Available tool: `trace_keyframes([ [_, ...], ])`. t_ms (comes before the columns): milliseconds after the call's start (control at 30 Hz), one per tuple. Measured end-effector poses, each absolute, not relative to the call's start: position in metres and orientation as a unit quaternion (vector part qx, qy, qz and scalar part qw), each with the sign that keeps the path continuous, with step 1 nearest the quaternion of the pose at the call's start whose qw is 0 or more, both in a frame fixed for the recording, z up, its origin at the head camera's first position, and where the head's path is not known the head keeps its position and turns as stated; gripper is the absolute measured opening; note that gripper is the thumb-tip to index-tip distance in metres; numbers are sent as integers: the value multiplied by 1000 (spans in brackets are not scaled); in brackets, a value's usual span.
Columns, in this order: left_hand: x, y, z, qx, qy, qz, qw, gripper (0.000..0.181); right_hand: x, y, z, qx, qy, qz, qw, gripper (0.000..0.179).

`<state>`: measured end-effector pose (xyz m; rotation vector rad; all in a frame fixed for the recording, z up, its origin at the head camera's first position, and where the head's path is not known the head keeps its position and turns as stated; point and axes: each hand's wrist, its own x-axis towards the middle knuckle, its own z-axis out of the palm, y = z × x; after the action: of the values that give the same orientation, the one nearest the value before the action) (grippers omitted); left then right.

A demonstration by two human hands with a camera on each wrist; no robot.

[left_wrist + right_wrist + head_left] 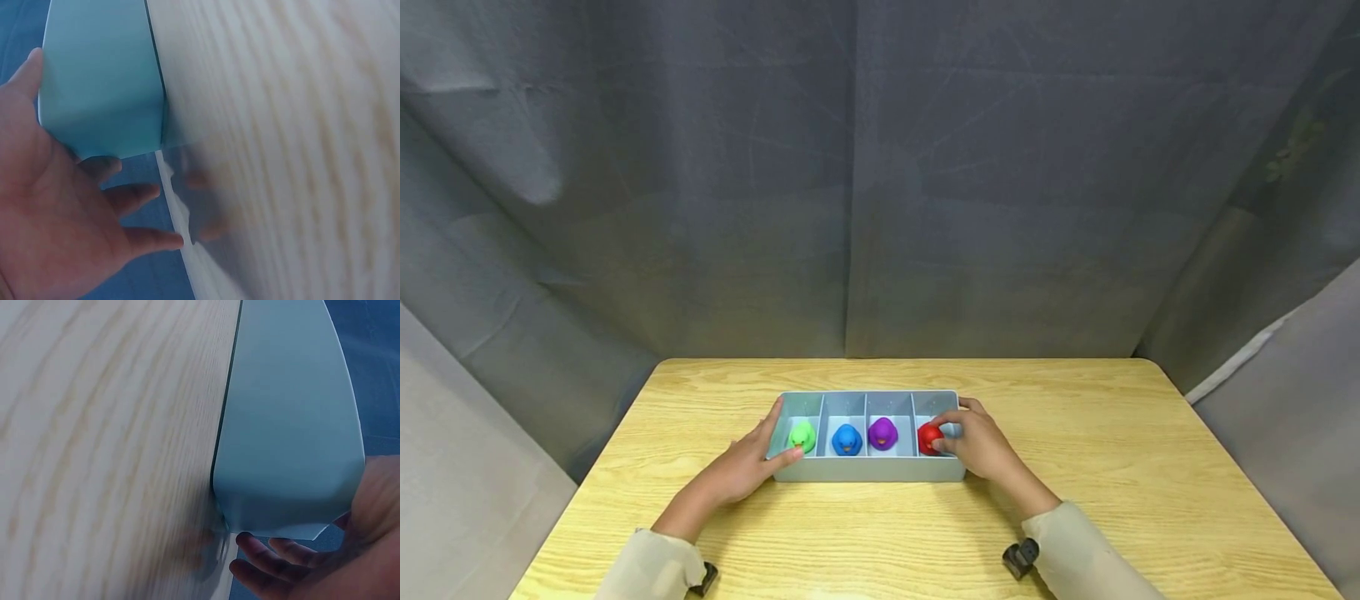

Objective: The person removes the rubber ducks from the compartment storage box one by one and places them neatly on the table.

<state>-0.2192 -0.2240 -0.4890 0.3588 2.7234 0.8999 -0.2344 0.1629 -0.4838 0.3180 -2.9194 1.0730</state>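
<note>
A grey-blue box (868, 471) with dividers stands on the table, a rubber duck in each compartment. From left to right these are a green duck (802, 435), a blue duck (847, 440), a purple duck (882, 433) and a red duck (927, 437). My right hand (987, 446) reaches over the right end and pinches the red duck between thumb and finger; its other fingers lie outside the box's end. At the left end, my left hand (737, 471) rests with spread fingers, the thumb over the front rim beside the green duck. The wrist views show only the box's outside.
The wooden table (1112, 467) extends around the box on all sides. Behind it hangs a dark grey curtain (850, 183), with lighter panels at both sides. Each sleeve carries a small black device (1021, 558) near the wrist.
</note>
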Motion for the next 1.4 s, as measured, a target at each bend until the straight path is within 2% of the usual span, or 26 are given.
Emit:
trace_keyframes([
  [300, -220, -225, -491, 124, 929, 325, 128, 93, -228, 163, -482, 111, -935, 336, 2, 15],
  [633, -221, -226, -491, 121, 929, 325, 127, 92, -225, 164, -479, 130, -936, 328, 6, 19],
  [1100, -221, -226, -492, 121, 932, 319, 123, 92, -224, 173, -458, 129, -930, 343, -22, 25],
  [1400, -222, -225, -491, 121, 932, 319, 122, 91, -225, 182, -450, 156, -914, 374, -25, 22],
])
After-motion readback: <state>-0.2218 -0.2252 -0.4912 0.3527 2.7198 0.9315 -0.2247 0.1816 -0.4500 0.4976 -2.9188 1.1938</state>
